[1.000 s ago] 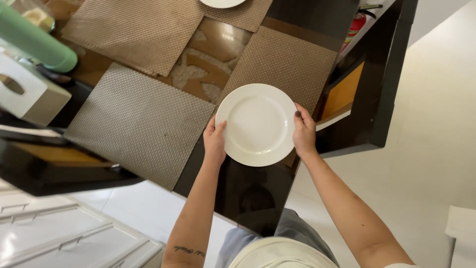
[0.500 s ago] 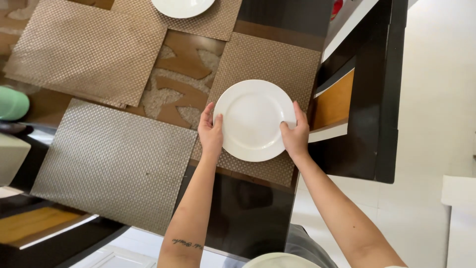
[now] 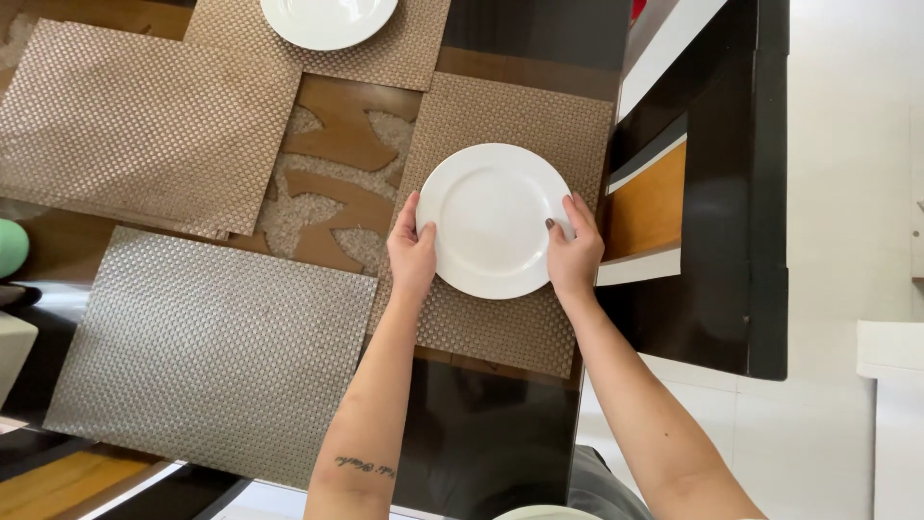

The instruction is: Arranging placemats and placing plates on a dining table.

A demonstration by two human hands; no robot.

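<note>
Now both my hands grip a white dinner plate [image 3: 494, 220] over a woven placemat [image 3: 500, 125], centre of frame.
Left hand [image 3: 412, 255] and right hand [image 3: 574, 258] pinch opposite rims, fingers [image 3: 580, 214] curled on top. Risk: the plate sits toward the placemat's right side, near the glossy dark surface [image 3: 486, 424] edge; a careless release could chip it.

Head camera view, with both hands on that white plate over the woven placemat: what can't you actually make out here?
- Whether the white plate rests on the woven placemat or hovers: top-down angle hides any gap.
- Left hand and right hand: fingers under the rim are hidden by the plate.
- Second plate: cut off by the top edge.
- Green object: cut off by the left edge.
</note>
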